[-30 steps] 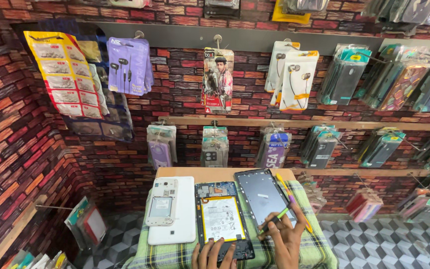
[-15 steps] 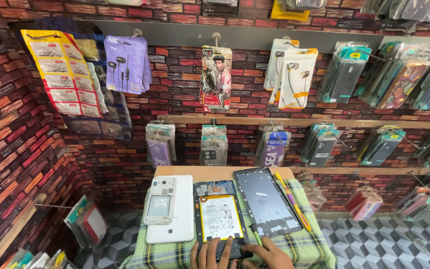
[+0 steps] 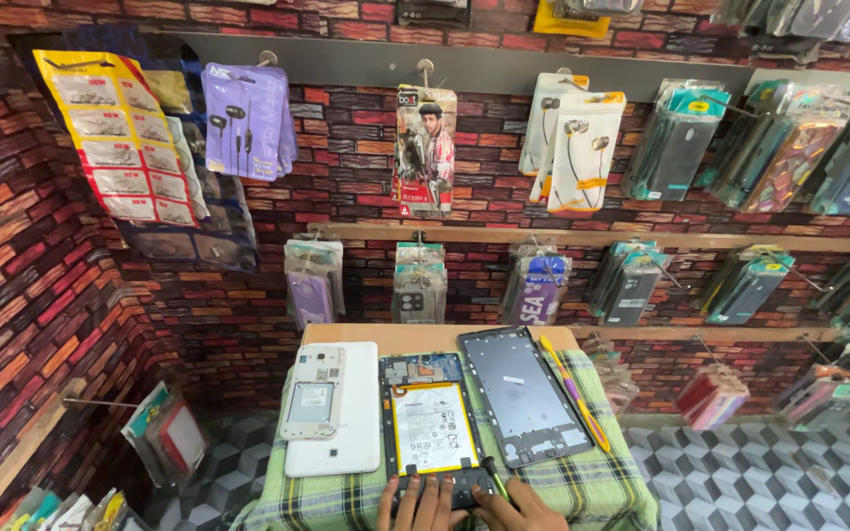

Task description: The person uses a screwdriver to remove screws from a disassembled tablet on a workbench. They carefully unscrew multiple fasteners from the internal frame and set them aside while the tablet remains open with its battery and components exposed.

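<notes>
Two hands sit right at the bottom edge of the head view, both down on the lower end of the opened tablet [image 3: 433, 425]: the left hand [image 3: 415, 503] has its fingers [image 3: 427, 489] spread flat over the dark bottom strip, and the right hand [image 3: 516, 507] comes in from the right, fingers [image 3: 492, 495] pressed on that same strip. Neither hand is curled round anything loose that I can see; whether they pinch some small part there I cannot tell, because the frame cuts them off. That tablet lies face down with its back off, pale battery showing, in the middle of the counter [image 3: 602, 482], which wears a green checked cloth. Just to its right, touching or nearly so, lies a grey inner frame plate [image 3: 523, 395], tilted a little. Along the far right edge of that plate runs a yellow and purple tool [image 3: 573, 391]. Left of the tablet sits a white back cover [image 3: 338, 431] with a smaller opened phone [image 3: 314, 389] resting on top of it. Beyond the counter rises a brick-pattern wall [image 3: 346, 157] hung with packets of earphones and phone cases on hooks.
</notes>
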